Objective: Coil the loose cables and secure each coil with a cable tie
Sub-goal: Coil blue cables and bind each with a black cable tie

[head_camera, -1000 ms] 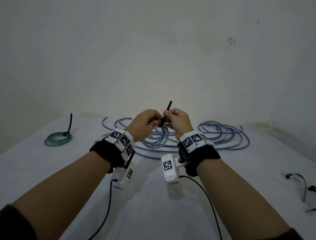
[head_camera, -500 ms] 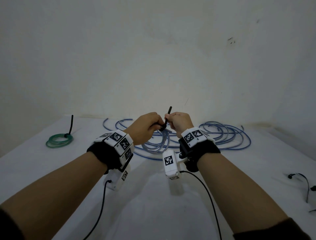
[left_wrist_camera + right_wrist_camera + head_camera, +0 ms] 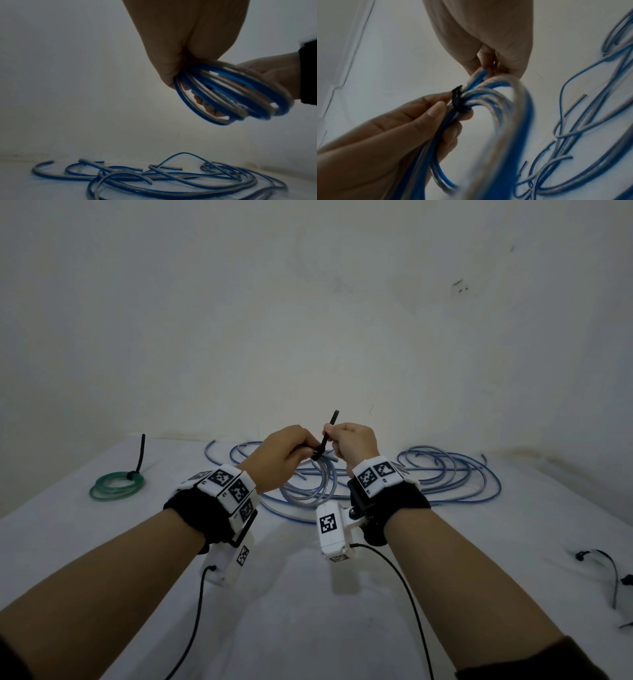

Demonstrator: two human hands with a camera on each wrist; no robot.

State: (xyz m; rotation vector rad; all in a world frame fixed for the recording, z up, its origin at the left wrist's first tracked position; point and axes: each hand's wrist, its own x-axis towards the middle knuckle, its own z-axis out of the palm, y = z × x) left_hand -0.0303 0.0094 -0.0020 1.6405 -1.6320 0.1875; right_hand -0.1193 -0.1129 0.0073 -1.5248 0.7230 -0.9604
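Above the white bench (image 3: 308, 594), in the head view, both hands met over a small blue coil (image 3: 313, 486) held clear of the surface. The left hand (image 3: 279, 458) had its grip curled round the bundled strands, and the right hand (image 3: 354, 445) pinched the black cable tie (image 3: 328, 436), whose tail stood up between them. Behind lay the loose blue cables (image 3: 445, 474), still sprawled; a green coil (image 3: 116, 489), already tied, sat far left, and spare ties (image 3: 606, 570) lay at the right edge.

From the left wrist, the coil's loops hung below the curled fingers (image 3: 173, 73), fanning slightly apart.

From the right wrist, the tie's band circled the gathered strands just beside the left fingertips (image 3: 435, 108).

The cable looked light, springy and smooth-jacketed, so its loops would likely splay if released. The best hold seemed to be right at the tie, pinching all strands together while the tail is drawn snug.
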